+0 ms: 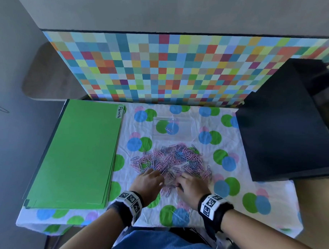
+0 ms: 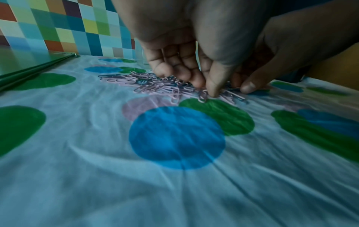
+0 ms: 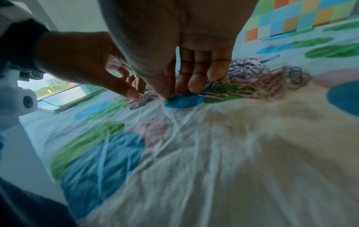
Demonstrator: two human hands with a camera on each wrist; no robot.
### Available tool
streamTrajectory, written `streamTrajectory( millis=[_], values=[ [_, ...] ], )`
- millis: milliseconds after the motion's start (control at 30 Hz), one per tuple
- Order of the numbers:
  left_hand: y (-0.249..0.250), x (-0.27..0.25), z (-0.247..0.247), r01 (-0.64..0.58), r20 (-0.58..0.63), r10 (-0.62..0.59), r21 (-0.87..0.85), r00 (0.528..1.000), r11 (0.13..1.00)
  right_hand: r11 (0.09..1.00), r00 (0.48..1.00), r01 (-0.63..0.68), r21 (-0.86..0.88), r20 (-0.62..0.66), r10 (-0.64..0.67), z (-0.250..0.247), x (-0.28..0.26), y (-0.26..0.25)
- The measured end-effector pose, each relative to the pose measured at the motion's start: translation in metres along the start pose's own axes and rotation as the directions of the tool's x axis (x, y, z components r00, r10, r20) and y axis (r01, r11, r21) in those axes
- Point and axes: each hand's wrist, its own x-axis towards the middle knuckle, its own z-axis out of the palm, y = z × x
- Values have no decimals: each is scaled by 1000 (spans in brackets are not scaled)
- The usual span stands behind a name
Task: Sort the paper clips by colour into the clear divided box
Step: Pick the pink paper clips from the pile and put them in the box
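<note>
Mixed heap of pink and blue wire paper clips (image 1: 170, 160) lay just before the clear plastic divided box (image 1: 173, 127), which held one clip. Left hand (image 1: 148, 181) and right hand (image 1: 192, 185) both pinched into the heap's near edge; actual hold unclear. Risk: linked clips dragging wrong colours along, box sliding on the wrinkled dotted tablecloth (image 1: 231, 205). Green paper folders (image 1: 78, 155) left, black box (image 1: 282, 132) right; the near cloth offered room.

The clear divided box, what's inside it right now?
In the head view the clear divided box shows one paper clip near its middle; its colour is unclear. The tablecloth's dots show through, and dividers are too faint to place it.
</note>
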Motion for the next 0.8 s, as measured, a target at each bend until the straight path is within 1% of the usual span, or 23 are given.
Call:
streamTrajectory(
  millis=[100,200,300,367,433,533,633,700,800],
  values=[
    [-2,-2,0,24,-40,-25,-19,999,1000,999,1000,-4,34,-18,5,0,-2,0],
    [0,-3,-8,87,-45,-94,-127,995,988,985,999,-37,170,-30,43,0,-3,2],
    [1,-4,-17,127,-22,-139,-279,990,952,933,993,-84,349,-45,106,-2,-2,3],
    [1,-4,-19,173,-13,-190,-362,982,916,885,985,-143,444,-24,171,-3,-1,4],
    [-1,-4,-19,215,-8,-240,-417,971,883,843,978,-182,506,5,209,-4,0,7],
    [-6,-2,-17,243,-4,-272,-437,962,866,810,969,-218,544,21,247,-6,3,14],
    [-9,-1,-15,260,-5,-296,-463,955,847,820,958,-239,521,-9,285,-10,4,21],
    [-10,-1,-15,307,18,-345,-502,938,809,819,954,-244,520,-23,299,-13,3,24],
    [-13,-2,-16,386,95,-410,-576,907,721,806,950,-248,537,-29,311,-15,2,26]
  ],
)
